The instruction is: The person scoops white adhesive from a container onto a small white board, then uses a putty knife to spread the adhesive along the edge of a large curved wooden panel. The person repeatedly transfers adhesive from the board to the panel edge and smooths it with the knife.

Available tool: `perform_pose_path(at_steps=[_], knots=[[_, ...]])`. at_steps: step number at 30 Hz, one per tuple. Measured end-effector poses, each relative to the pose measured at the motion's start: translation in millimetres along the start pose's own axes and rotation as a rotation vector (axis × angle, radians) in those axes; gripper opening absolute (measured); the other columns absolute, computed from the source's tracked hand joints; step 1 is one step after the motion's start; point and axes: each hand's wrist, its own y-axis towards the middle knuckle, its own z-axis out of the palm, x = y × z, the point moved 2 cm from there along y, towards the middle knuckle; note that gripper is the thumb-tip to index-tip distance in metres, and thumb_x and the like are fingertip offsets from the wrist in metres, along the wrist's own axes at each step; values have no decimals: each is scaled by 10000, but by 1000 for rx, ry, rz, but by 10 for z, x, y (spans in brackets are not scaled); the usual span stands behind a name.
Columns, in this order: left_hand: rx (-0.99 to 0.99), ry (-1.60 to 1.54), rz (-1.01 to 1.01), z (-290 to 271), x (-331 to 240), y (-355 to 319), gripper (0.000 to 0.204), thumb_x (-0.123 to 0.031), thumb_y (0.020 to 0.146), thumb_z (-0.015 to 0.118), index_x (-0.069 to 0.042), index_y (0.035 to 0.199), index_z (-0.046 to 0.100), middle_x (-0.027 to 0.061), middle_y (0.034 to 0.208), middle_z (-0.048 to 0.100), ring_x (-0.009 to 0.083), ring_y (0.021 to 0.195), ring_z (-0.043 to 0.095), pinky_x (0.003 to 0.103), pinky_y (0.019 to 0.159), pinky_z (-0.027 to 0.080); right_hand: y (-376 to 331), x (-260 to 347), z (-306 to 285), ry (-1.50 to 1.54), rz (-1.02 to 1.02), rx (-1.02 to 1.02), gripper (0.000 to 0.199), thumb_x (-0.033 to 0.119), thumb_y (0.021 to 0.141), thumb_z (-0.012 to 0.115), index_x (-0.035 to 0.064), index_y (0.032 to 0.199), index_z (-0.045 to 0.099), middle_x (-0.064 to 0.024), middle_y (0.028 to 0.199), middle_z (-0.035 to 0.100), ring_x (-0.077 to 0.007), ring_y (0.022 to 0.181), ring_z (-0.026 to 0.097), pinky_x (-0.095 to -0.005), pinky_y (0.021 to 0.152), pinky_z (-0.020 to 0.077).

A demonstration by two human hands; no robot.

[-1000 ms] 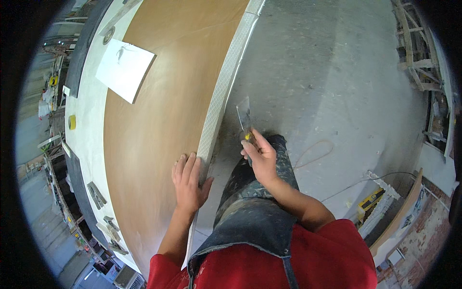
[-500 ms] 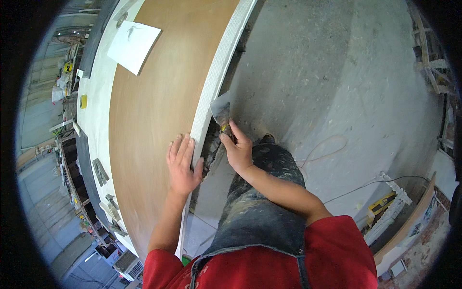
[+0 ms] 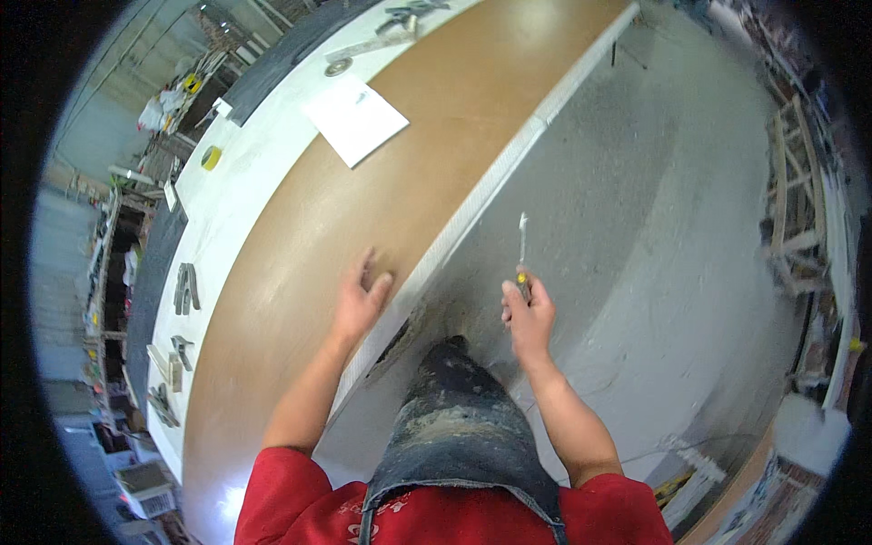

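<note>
At the far left, dark open shelving (image 3: 116, 263) stood above a white box with a slatted side (image 3: 150, 490); what either contained could not be made out. On the white tabletop (image 3: 238, 186) lay dark grey clamps (image 3: 187, 289) and a yellow roll of tape (image 3: 211, 158). A flat white rectangular board (image 3: 363, 132) rested on the broad, smooth brown sheet (image 3: 282, 263), which looked stiff, slick and awkwardly large, best steadied along its pale right-hand rim (image 3: 495, 178).

The left hand (image 3: 357, 304) was over the sheet near that rim, fingers spread and holding nothing; blur hid whether they touched it. Well apart from it, over the grey floor, the right hand (image 3: 530, 318) was closed around the handle of a thin scraper with a dark-and-yellow grip (image 3: 522, 280). Its blade pointed away from the body, narrow in view and whitish. The tool seemed light, its blade springy, safest held by the grip.
</note>
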Motion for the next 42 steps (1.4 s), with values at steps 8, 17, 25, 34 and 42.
perform_pose_path(at_steps=[8,17,25,34,42], knots=[[-236,-756,-291,-439,-221,1815,582,-174,916,632,91,1413,487,159,1181,635,229,1068,587,334,871,477,2004,738,1588,-866,-466,177,362,293,915,588,-37,1065,601,-251,1013,697,-386,938,692,-470,817,529],[-196,-861,-472,-531,-47,2295,483,-176,883,663,61,1288,547,132,1123,602,234,936,569,360,893,490,2858,564,2742,-1067,-303,150,394,262,882,589,-41,1133,606,-267,1136,659,-438,1114,608,-541,930,479],[-336,-1625,-515,-430,155,2589,399,-100,995,523,38,1365,469,159,1250,566,320,1133,569,522,1081,471,2756,871,3005,-187,-32,280,84,100,927,526,23,922,560,-97,878,622,-197,765,631,-328,641,551],[-343,-2153,-232,-722,21,2546,483,-64,1025,407,40,1491,334,226,1544,387,401,1455,344,626,1213,265,2038,1111,2648,-131,37,544,174,166,929,600,48,1032,526,-52,860,576,-172,707,613,-311,573,512],[-486,-1874,362,-1597,-480,6,602,-104,992,472,-4,1552,278,191,1586,360,370,1471,336,569,1226,241,122,1207,792,-94,165,461,349,236,1033,544,21,1308,519,-117,917,666,-148,556,613,-248,428,455]])
